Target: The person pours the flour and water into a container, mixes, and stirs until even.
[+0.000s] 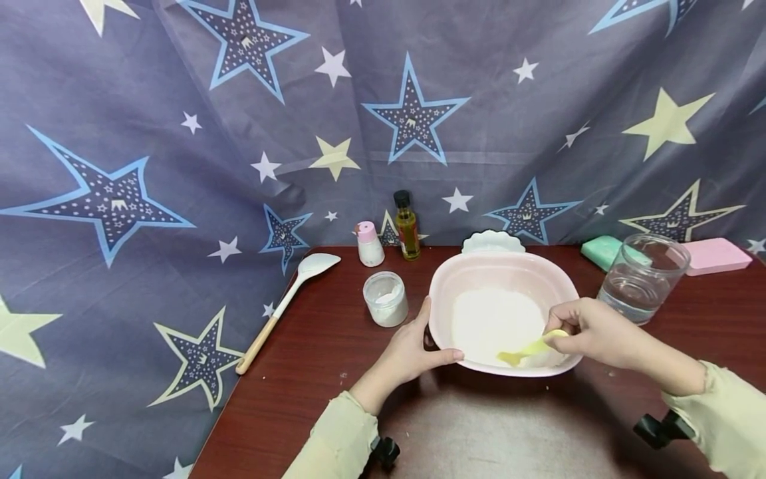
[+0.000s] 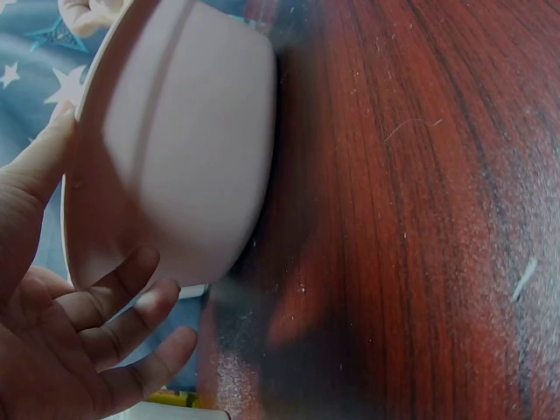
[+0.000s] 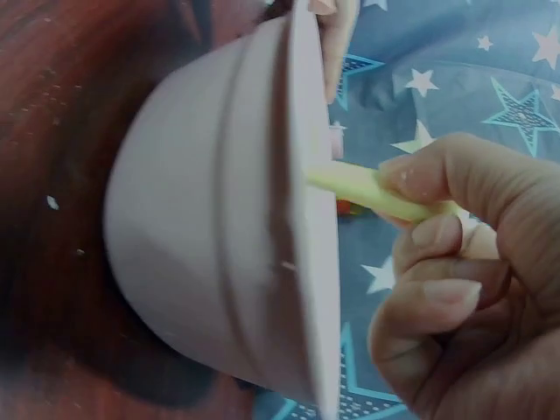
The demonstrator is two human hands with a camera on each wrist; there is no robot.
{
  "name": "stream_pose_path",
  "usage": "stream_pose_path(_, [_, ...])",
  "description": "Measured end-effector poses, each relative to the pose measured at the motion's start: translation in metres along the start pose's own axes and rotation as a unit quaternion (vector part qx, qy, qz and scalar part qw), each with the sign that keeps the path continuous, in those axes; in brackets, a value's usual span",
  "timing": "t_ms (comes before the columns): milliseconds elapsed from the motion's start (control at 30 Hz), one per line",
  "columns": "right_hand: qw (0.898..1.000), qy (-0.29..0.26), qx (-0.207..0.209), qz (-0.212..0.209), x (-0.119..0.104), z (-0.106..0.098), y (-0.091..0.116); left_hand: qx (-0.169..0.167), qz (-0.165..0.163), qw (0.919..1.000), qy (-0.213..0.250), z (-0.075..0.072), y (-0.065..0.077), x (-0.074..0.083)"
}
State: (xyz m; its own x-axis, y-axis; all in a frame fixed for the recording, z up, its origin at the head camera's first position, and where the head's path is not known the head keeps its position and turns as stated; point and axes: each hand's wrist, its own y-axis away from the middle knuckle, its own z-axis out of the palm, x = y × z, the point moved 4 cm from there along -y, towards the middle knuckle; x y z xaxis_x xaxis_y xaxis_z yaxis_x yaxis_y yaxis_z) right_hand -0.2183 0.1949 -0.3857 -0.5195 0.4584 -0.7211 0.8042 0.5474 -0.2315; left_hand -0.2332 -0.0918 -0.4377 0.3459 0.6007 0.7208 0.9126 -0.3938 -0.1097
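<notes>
A pale pink basin [image 1: 505, 261] stands on the table with a white layer inside. My left hand [image 1: 409, 346] holds its near left side, thumb at the rim; in the left wrist view the fingers [image 2: 122, 328] reach along the outer wall. My right hand [image 1: 589, 330] pinches the handle of a small yellow spoon [image 1: 526, 349] over the basin's near right part. The spoon's low end is down at the white layer. From the right wrist, the yellow handle [image 3: 367, 188] shows between thumb and curled fingers, while the basin wall hides the rest.
Left of the basin are a jar of white powder [image 1: 385, 307], a pink-capped shaker [image 1: 370, 246] and an oil bottle [image 1: 408, 229]. A white spatula [image 1: 293, 291] lies at the table's left edge. At right stand a glass of water [image 1: 637, 289], green sponge [image 1: 603, 251] and pink block [image 1: 717, 256].
</notes>
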Motion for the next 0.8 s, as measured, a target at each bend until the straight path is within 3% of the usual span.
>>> stream_pose_path(200, [0.999,0.013,0.044,-0.009,0.002,0.017,-0.005,-0.001,-0.002,1.0000,0.000,0.000,0.000,-0.001])
stream_pose_path(533, [0.992,0.037,0.100,-0.064,0.001,0.032,-0.024,0.001,-0.004,1.0000,-0.004,-0.001,0.001,-0.002])
stream_pose_path(633, [0.991,0.050,0.115,-0.054,0.003,0.034,-0.031,0.001,-0.003,1.0000,0.001,0.000,0.001,-0.002])
stream_pose_path(800, [0.987,0.084,0.140,0.000,0.008,0.030,-0.038,0.002,-0.003,1.0000,0.002,-0.001,0.001,-0.003])
